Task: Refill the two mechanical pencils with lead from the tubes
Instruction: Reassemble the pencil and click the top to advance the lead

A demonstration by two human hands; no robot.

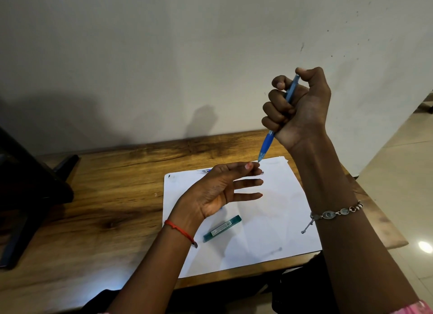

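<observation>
Grip first: the right hand (302, 107) is raised well above the table (93, 196), fingers wrapped in a full fist round the blue pencil (267, 143). The thumb (304, 71) sits over the top end, and the pencil slants down out of the bottom of the fist, tip aimed at the other hand.

Down below, the left hand (218, 191) hovers over the paper (269, 220), palm turned up. Its thumb and forefinger are drawn together right under the pencil's tip, close enough to look like they meet it. Whether anything thin is pinched between them, I cannot tell. The other fingers stretch out straight and spread apart.

On the white paper, near the left wrist, lies the green lead tube (222, 228), flat on its side and angled, with nobody touching it. Only one tube shows.

Behind the left hand, a sliver of a second pencil (204, 171) pokes out on the far edge of the sheet, mostly hidden by the hand.

A red thread (179, 229) circles the left wrist and a silver bracelet (337, 212) hangs on the right forearm. The table is brown wood set against a pale wall (164, 56), with a dark stand (28, 184) at its left end.
</observation>
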